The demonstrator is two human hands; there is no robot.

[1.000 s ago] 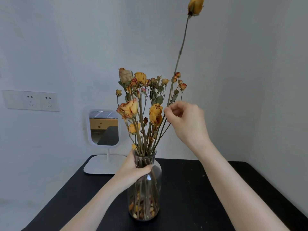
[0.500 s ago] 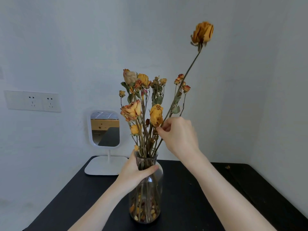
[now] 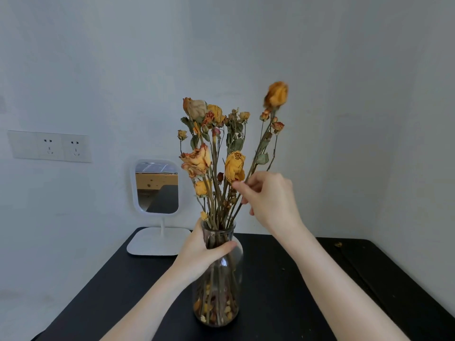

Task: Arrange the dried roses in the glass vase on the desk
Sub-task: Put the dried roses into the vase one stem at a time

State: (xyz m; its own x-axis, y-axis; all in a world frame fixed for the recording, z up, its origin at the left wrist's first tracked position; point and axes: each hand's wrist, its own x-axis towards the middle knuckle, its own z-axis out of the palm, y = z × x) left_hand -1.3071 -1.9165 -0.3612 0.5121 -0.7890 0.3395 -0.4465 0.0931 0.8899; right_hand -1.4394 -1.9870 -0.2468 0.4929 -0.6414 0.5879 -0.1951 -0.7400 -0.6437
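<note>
Grips the neck of the clear glass vase, upright on the black desk, with the left hand. Pinches with the right hand the stem of a tall dried orange rose standing in it.

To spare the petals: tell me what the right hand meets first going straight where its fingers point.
Probably the drooping yellow rose head, right beside the right hand, whose fingers point left into the bunch; depth is unclear.

Walls pale grey, soft even light. White socket plate on back wall, left (two outlets visible). Black desk against wall; white stand mirror on its back-left corner.
</note>
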